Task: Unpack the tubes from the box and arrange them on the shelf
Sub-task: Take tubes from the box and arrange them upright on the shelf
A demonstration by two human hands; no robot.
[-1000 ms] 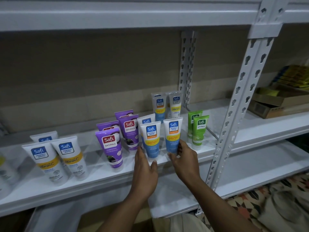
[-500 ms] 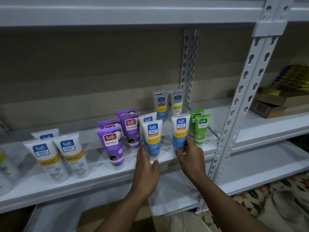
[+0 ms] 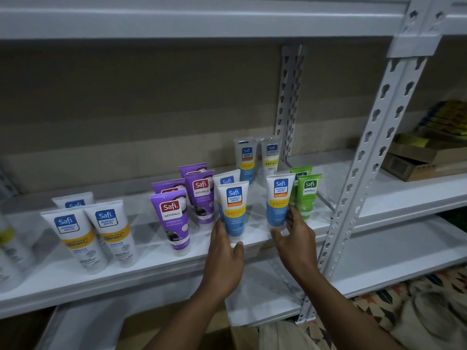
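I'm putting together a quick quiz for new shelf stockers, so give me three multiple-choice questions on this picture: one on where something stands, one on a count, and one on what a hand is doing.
1. Where do the green tubes stand relative to the blue tube in the right hand?
A) to its left
B) to its right
C) on the shelf below

2. How many purple tubes show?
A) four
B) one
C) seven

3. What is the left hand doing?
A) hanging open
B) holding a box
C) gripping another blue tube

Answers:
1 B, they stand between it and the post.
2 A, two rows of two.
3 C, thumb and fingers curl round its base.
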